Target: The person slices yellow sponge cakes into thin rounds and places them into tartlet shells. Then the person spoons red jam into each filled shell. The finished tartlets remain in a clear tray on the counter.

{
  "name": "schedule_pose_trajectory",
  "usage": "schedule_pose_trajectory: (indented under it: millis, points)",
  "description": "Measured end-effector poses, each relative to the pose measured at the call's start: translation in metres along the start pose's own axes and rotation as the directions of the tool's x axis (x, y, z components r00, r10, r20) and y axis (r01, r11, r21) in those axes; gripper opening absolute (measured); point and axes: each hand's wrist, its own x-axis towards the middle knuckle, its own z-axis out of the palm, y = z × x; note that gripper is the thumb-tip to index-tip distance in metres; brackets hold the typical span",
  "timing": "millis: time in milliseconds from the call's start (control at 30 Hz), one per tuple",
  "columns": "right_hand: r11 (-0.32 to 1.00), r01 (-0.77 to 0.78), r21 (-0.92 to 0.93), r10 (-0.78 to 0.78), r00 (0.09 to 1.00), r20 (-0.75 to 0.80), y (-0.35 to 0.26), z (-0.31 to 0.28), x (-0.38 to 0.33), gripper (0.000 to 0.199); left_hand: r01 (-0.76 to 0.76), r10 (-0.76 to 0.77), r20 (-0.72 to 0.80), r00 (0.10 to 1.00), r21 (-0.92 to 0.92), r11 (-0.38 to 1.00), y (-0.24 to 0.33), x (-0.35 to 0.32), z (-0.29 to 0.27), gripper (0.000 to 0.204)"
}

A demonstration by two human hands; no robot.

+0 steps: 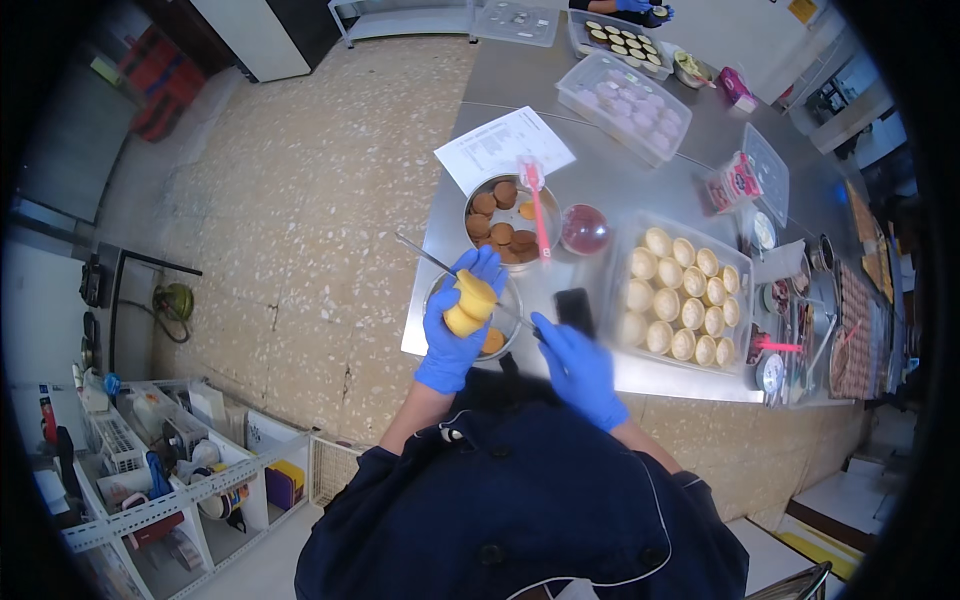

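Note:
My left hand (455,325), in a blue glove, is closed around a yellow cupcake (470,303) above the near edge of the steel table. The cake shows two rounded parts. My right hand (580,372), also gloved in blue, grips the handle of a long thin knife (420,250). Its blade runs up and left across to the cake, and its tip sticks out beyond my left fingers. Whether the blade is inside the cake or behind it I cannot tell. Below sits a metal bowl (514,300) with an orange-yellow cake piece (493,341) in it.
A round pan (468,222) holds brown cake pieces, with a pink spatula (541,215) across its rim. Nearby are a red-filled bowl (585,230), a dark phone (575,312) and a tray of pale cups (622,262). Across the table a co-worker's gloved hands (640,6) show.

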Motion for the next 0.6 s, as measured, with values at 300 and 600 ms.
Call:
schedule_pose_trajectory:
  millis: [300,600]
  points:
    - [0.989,0.068,0.131,-0.060,0.996,-0.062,-0.018,0.003,0.019,0.047,-0.043,0.001,-0.176,0.984,-0.236,0.971,-0.003,-0.003,-0.017,0.051]
    - [0.995,0.077,0.067,-0.074,0.996,-0.045,-0.019,-0.003,0.009,0.050,-0.098,0.079,-0.075,0.994,-0.294,0.951,0.006,0.003,-0.017,0.038]
